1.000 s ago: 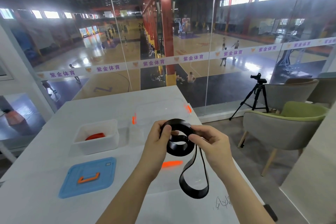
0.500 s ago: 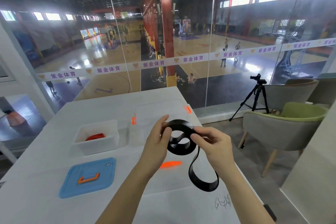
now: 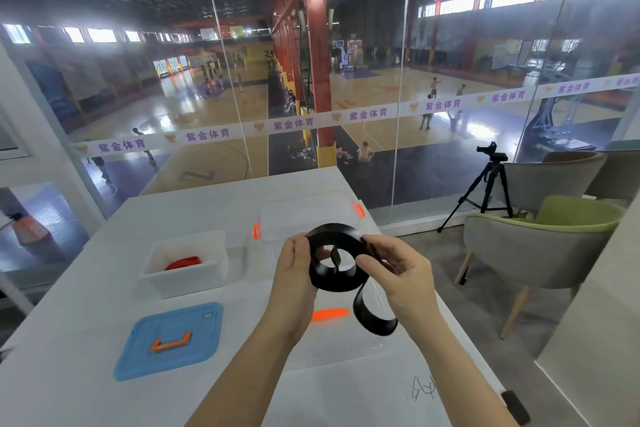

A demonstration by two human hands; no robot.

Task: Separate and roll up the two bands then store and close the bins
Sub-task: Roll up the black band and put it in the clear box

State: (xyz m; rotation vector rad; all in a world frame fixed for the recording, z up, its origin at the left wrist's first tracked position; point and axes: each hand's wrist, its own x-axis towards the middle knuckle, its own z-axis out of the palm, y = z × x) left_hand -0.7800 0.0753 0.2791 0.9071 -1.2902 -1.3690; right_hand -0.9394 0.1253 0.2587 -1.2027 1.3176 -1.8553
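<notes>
Both hands hold a black band (image 3: 337,279) above the white table, partly wound into a coil. My left hand (image 3: 296,274) pinches the coil's left side. My right hand (image 3: 398,270) grips its right side, and a loose loop of the band hangs down below it. A red band (image 3: 183,262) lies rolled inside the white bin (image 3: 185,282) at the left. The bin's blue lid (image 3: 169,340) with an orange handle lies flat in front of it. Behind my hands stands a clear bin (image 3: 304,215) with orange latches.
A clear lid with an orange latch (image 3: 329,315) lies on the table (image 3: 104,253) under my hands. The table's right edge drops to the floor, where a green chair (image 3: 540,246) and a tripod (image 3: 485,187) stand. A glass wall runs behind the table.
The coil in my hands has grown as more of the black band was wound in. The hanging loop has become shorter and swung to the right.
</notes>
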